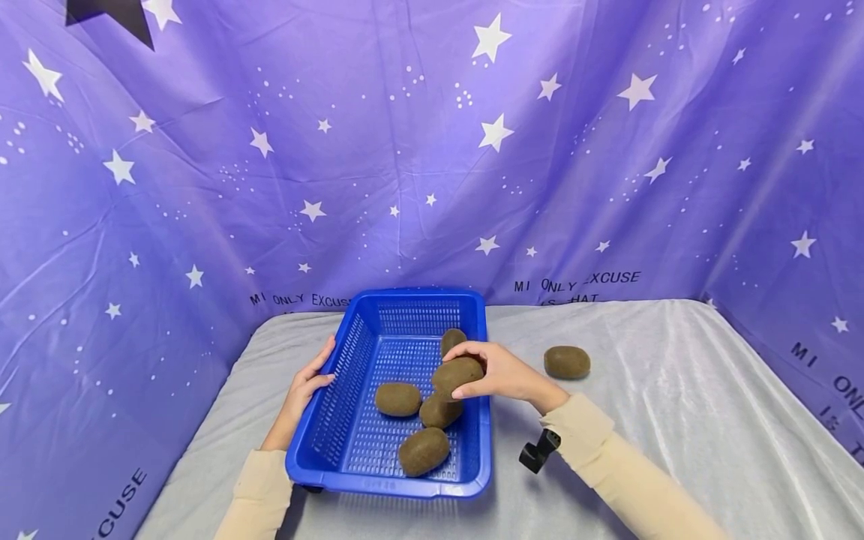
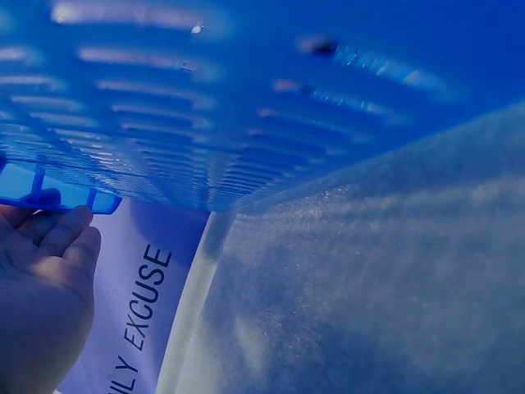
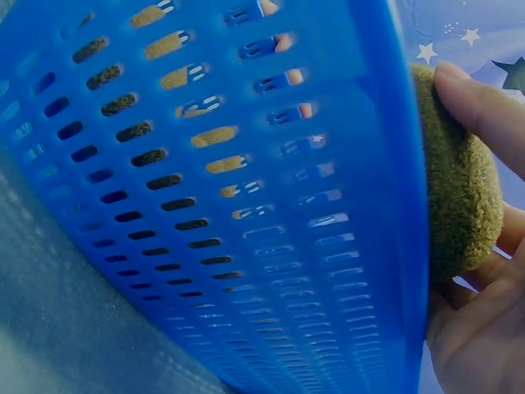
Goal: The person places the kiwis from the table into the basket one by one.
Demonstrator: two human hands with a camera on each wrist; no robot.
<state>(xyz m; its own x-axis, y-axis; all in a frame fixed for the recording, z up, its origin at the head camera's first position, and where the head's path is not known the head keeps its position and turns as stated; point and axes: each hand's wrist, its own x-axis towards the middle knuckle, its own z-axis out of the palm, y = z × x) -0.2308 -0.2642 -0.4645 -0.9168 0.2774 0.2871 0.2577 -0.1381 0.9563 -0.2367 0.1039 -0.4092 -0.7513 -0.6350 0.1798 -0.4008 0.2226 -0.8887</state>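
Note:
A blue plastic basket point(image 1: 388, 484) with slotted walls stands on the cloth-covered table. My left hand point(image 1: 306, 390) holds its left rim from outside, fingers and thumb at the edge; in the left wrist view this hand point(image 2: 45, 287) has its fingers up against the rim. My right hand point(image 1: 502, 375) grips a brown kiwi point(image 1: 457, 377) between thumb and fingers, over the right side of the basket. The right wrist view has the held kiwi point(image 3: 463, 185) beside the rim. Below it lie several more, among them a kiwi point(image 1: 398, 399) near the middle and a kiwi point(image 1: 424, 451) toward the front.
One more kiwi point(image 1: 567, 362) lies on the grey cloth point(image 1: 648, 420) right of the basket. A purple star-print curtain point(image 1: 405, 150) hangs behind and at both sides of the table. Below the right cuff shows a black wrist device point(image 1: 538, 451).

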